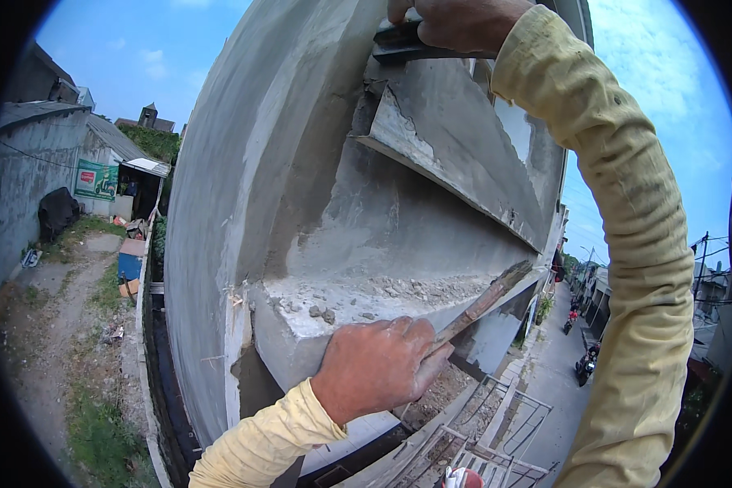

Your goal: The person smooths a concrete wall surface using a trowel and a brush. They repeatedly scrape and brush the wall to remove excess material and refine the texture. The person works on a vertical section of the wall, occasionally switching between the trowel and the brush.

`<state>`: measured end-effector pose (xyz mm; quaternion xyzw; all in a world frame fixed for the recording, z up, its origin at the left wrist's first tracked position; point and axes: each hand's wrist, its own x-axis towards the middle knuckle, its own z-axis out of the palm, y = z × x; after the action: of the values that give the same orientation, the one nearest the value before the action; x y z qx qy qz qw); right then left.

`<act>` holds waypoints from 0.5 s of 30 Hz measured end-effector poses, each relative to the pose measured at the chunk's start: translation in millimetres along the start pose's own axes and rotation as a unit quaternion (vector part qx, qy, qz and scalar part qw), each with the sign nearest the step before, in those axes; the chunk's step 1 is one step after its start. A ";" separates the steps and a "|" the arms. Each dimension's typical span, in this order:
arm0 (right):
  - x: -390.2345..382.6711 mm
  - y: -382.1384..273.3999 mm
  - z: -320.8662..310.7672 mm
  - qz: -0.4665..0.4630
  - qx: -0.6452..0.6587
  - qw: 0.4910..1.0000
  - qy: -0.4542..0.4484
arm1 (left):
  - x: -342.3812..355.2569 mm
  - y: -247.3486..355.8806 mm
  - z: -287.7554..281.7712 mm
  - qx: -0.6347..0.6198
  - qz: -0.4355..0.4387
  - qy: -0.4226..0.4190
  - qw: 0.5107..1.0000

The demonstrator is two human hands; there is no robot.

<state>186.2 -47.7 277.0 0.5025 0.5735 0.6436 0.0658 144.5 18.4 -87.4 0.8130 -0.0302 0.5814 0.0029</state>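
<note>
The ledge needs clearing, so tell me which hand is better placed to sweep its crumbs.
Left, probably: the left hand is right by the ledge and its grey crumbs, though holding a narrow strip. The right hand is high above, holding a dark tool.

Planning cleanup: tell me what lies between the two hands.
Head view, from left hand up to right hand: debris-strewn ledge, recessed wall, slanted panel.

1 head cam, fisheye, angled dn, near l hand (378, 366).
</note>
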 end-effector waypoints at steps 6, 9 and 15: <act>0.9 25.0 19.7 0.082 0.050 0.985 0.142 | 1.1 0.7 -0.8 -0.004 0.005 0.002 1.000; -16.1 18.2 58.9 0.114 0.154 0.941 0.279 | -2.4 -0.5 -3.5 0.016 -0.002 0.004 1.000; -38.5 -3.5 104.5 0.133 0.244 0.883 0.379 | 1.1 3.7 3.2 0.000 0.015 0.016 1.000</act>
<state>278.7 -1.8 235.1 0.2921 0.6218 0.6272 -0.3670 147.7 14.5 -87.5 0.8030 -0.0424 0.5945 -0.0055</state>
